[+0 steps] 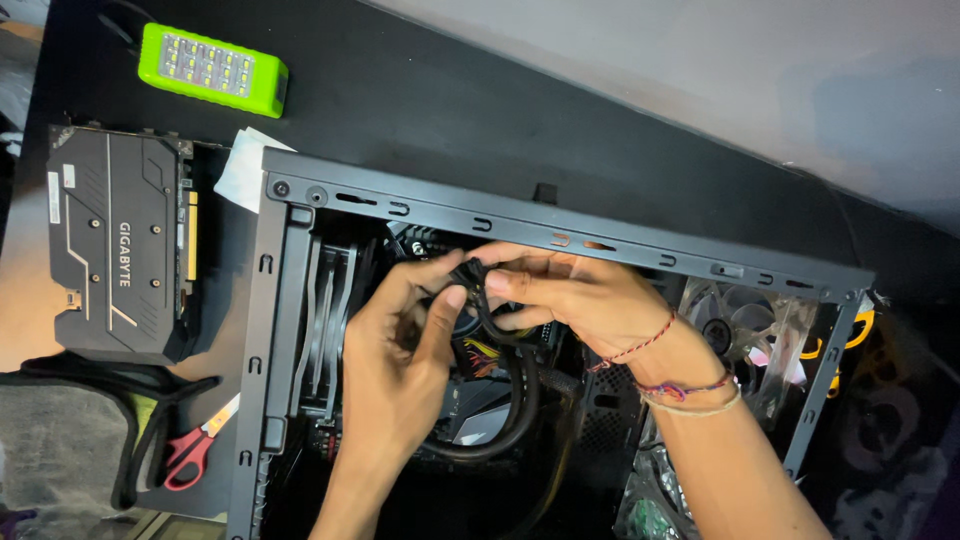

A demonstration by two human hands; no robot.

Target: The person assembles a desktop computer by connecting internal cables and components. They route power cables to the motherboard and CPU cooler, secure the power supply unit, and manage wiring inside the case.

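computer repair bench | open PC case [560,225] | graphics card [115,255] | scissors [195,447]

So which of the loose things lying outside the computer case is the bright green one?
The rectangular lamp at the top left. The graphics card below it is black, and the scissors have red handles.

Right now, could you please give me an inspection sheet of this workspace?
Surface: black tabletop, partly covered.
Job's things: open black computer case lying on its side; small black connector on a thick black cable, held over the inside of the case.
Clutter: black graphics card left of the case; red-handled scissors; green LED lamp; white paper under the case corner.
Grippers: left hand and right hand both pinch the connector.
Cables: the black cable loops inside the case; coloured wires beneath it.
Surroundings: clear case fan at the right end; grey wall behind the table.
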